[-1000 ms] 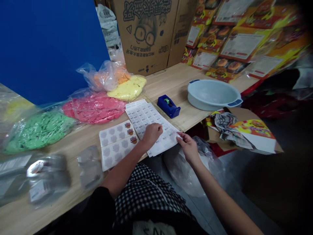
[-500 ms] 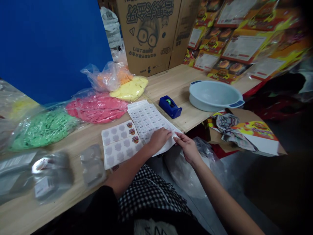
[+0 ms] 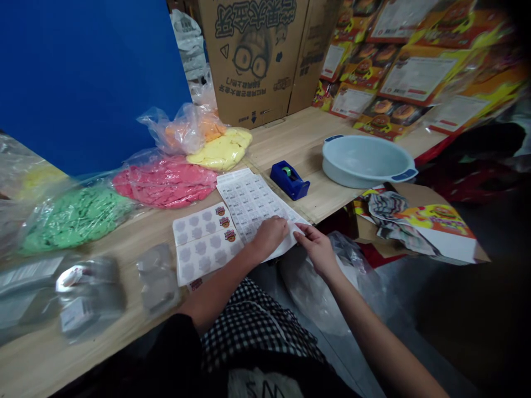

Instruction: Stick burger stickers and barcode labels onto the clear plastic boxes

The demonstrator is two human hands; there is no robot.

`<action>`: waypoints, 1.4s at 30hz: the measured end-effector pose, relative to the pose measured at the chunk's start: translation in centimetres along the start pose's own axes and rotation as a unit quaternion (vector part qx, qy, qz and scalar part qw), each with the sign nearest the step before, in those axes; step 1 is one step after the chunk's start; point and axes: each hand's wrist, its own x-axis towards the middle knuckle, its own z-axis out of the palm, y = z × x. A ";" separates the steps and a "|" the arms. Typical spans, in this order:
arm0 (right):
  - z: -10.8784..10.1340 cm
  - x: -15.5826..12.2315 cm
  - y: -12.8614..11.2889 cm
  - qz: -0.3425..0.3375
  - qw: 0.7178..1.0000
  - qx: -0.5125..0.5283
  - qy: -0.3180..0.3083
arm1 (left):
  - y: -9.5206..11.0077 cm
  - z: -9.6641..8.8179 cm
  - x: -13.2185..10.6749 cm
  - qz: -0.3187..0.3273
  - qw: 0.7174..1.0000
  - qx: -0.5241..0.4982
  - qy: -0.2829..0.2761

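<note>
A white sheet of printed barcode labels lies on the table, its near right corner lifted over the edge. My right hand pinches that corner between thumb and fingers. Curled over the same sheet, close beside it, is my left hand; its fingertips are closed, and what they pinch is hidden. To the left is a sheet of round stickers with a few coloured burger-face stickers along its right side. Beyond the labels stands a blue tape dispenser.
Bags of green, pink and yellow material line the table's back. Clear plastic trays lie at left. A light-blue basin stands at right, with an open carton below. A large cardboard box is behind.
The left hand's fingers have curled in slightly more over the label sheet. The right hand keeps its pinch on the corner. The view has shifted very slightly.
</note>
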 end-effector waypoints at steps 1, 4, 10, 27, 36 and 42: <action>-0.1 0.2 0.1 -0.001 1.000 -0.001 0.016 | -0.3 -0.3 0.0 -0.009 1.000 0.003 0.007; -0.5 0.6 0.6 -0.012 0.996 -0.063 0.061 | -1.7 -2.0 -0.2 -0.041 0.998 0.019 0.033; 0.2 0.4 -1.5 -0.089 0.925 -0.320 0.183 | -2.6 -5.0 -2.8 -0.059 0.994 0.063 0.068; 14.6 -2.5 -7.2 0.095 0.976 0.009 -0.194 | -6.9 -9.6 -22.1 -0.096 0.974 0.020 0.203; 25.6 -8.6 -5.7 -0.011 0.909 -0.065 -0.411 | -13.0 -6.8 -33.0 -0.276 0.917 -0.197 0.210; 28.2 -10.3 -3.8 -0.084 0.892 -0.114 -0.430 | -12.9 -6.5 -32.7 -0.275 0.909 -0.220 0.223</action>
